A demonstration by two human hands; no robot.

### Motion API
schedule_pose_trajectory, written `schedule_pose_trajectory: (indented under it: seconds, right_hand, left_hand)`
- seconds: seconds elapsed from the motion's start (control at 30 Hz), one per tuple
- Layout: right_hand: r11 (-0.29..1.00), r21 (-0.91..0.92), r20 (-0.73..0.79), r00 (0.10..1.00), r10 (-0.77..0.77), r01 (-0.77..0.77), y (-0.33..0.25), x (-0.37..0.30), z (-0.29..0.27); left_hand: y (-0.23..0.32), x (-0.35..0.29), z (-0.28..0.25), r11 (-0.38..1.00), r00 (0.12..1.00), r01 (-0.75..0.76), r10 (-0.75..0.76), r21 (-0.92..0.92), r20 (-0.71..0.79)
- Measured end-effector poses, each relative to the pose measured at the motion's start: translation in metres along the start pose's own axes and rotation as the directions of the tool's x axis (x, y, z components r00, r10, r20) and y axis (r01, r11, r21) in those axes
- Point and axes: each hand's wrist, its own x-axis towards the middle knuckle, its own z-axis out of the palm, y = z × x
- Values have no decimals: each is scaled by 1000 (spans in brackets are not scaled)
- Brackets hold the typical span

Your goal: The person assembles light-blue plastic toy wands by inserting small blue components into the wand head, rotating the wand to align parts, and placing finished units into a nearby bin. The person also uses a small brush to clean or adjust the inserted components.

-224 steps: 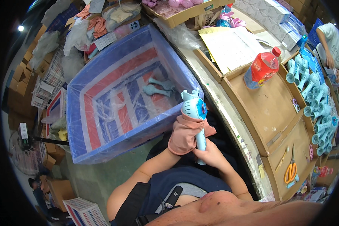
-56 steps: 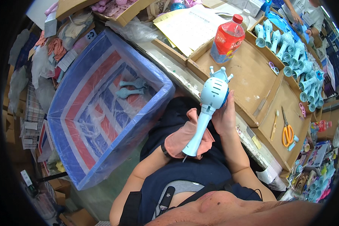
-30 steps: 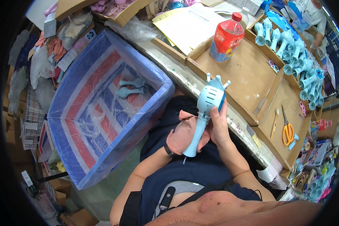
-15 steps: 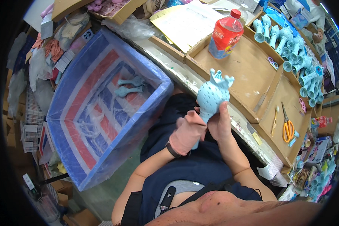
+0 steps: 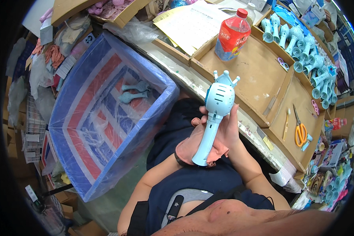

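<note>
A light blue toy wand (image 5: 219, 100) with a round slotted head, a crown on top and a flared handle end stands tilted in front of me. My right hand (image 5: 231, 128) grips it where head and handle meet, thumb along its right side. A pink cloth (image 5: 192, 141) covers most of my left hand (image 5: 203, 111), which is closed on it behind the handle. Only some fingertips show above the cloth, near the wand's neck. Two similar light blue pieces (image 5: 133, 96) lie in the plastic-lined blue, white and red bin (image 5: 118, 167) on the left.
Cardboard trays (image 5: 259, 80) cover the bench, with a red-labelled bottle (image 5: 233, 35), orange-handled scissors (image 5: 301, 131) and a small brush (image 5: 287, 124). Several light blue wands (image 5: 299, 47) fill the tray at far right. Papers (image 5: 192, 23) lie at the back.
The wand has turned to show its slotted side, and its handle now lies in front of the cloth. My left hand with the cloth has shifted behind the handle.
</note>
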Motion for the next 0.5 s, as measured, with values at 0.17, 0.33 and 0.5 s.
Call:
schedule_pose_trajectory:
  seconds: [0.17, 0.33, 0.5]
  right_hand:
    - [893, -450, -95, 994, -60, 10, 4, -14, -4]
    - [862, -505, -161, 978, -134, 35, -8, -15, -7]
    - [639, -769, -124, 979, -163, 9, -4, -26, -8]
  left_hand:
    - [-4, -1, -2, 998, 997, 55, -53, -37, 55]
    - [-17, -15, -11, 194, 669, 539, -690, -820, 276]
    - [-24, -6, -35, -271, 838, 201, -451, -941, 309]
